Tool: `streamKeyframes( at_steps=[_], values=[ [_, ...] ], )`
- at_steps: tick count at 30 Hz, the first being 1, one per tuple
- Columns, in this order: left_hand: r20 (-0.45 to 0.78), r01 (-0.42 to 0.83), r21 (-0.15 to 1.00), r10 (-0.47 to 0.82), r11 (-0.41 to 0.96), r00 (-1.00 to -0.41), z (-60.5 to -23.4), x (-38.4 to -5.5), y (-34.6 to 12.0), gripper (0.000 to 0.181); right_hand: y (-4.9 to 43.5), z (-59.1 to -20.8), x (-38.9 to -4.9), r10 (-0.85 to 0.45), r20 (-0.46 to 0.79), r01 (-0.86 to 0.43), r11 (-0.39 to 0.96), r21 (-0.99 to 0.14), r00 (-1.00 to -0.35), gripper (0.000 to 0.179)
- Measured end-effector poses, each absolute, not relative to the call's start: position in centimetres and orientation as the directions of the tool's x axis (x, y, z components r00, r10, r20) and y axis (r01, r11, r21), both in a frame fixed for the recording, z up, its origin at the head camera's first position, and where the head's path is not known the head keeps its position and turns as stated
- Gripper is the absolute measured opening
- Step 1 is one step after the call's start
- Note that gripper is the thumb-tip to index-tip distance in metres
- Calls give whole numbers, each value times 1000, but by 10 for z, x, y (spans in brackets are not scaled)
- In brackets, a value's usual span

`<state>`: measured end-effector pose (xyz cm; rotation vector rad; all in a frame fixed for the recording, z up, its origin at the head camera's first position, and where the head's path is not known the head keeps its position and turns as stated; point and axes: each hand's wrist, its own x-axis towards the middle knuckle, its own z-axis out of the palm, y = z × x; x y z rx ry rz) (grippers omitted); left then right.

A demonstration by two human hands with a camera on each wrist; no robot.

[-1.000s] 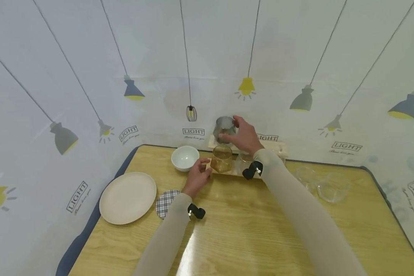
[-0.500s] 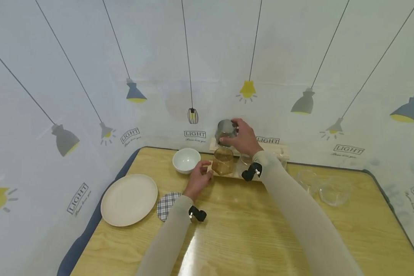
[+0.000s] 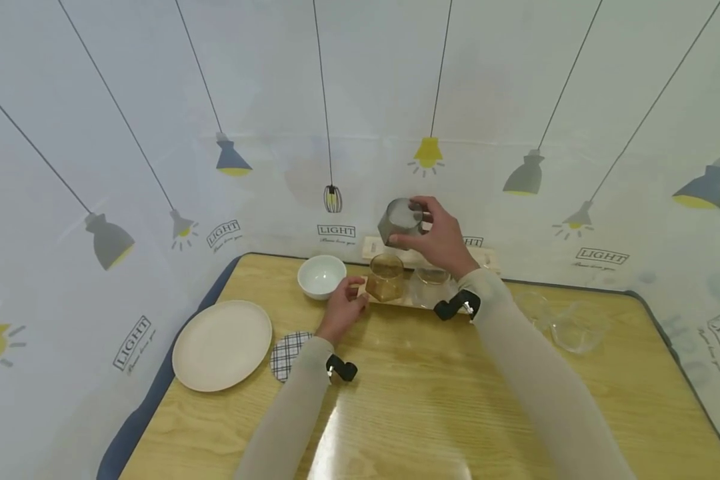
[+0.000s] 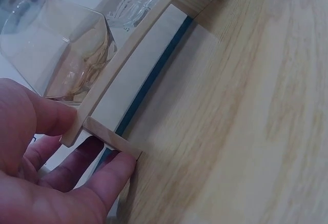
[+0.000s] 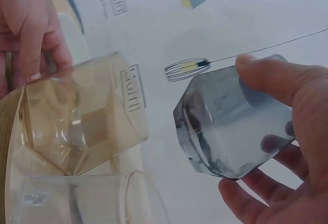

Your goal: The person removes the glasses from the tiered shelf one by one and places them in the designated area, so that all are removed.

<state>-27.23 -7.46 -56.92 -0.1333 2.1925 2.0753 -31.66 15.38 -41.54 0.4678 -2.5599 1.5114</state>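
My right hand [image 3: 435, 237] curls round the grey glass [image 3: 401, 222], tilted in the air above the wooden tray [image 3: 396, 301]. My left hand [image 3: 343, 308] pinches the tray's corner. Smooth glass could slip, or clip the amber glass [image 3: 387, 276] below.

Centre frame: tray [image 3: 396, 301] at table's [image 3: 426, 413] far edge, w/ two glasses [image 3: 387, 277] [image 3: 432, 283] in it. Third glass [image 3: 401, 223] above them in right hand [image 3: 435, 237]. Left hand [image 3: 343, 308] at tray's left end. Bowl [image 3: 321, 275] left of tray; plate [image 3: 223, 344] and coaster [image 3: 289, 353] lower left. Two glass bowls [image 3: 579, 327] at right.
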Motion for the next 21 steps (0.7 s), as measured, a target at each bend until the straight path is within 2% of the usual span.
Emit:
streamKeyframes(
  at_steps=[9,17,21],
  values=[
    [-160,-158,986,28,56,-987,-568,-272,-75,36,183,-398,-269,-176,317,-362,395,-845,-932,81],
    [-173,-172,985,27,27,-985,-569,-273,-74,35,222,-389,-221,-78,320,-327,323,-888,-944,78],
    [-179,-179,983,14,38,-984,-568,-273,-74,36,241,-391,-201,-38,364,-358,292,-887,-931,76]
  ],
)
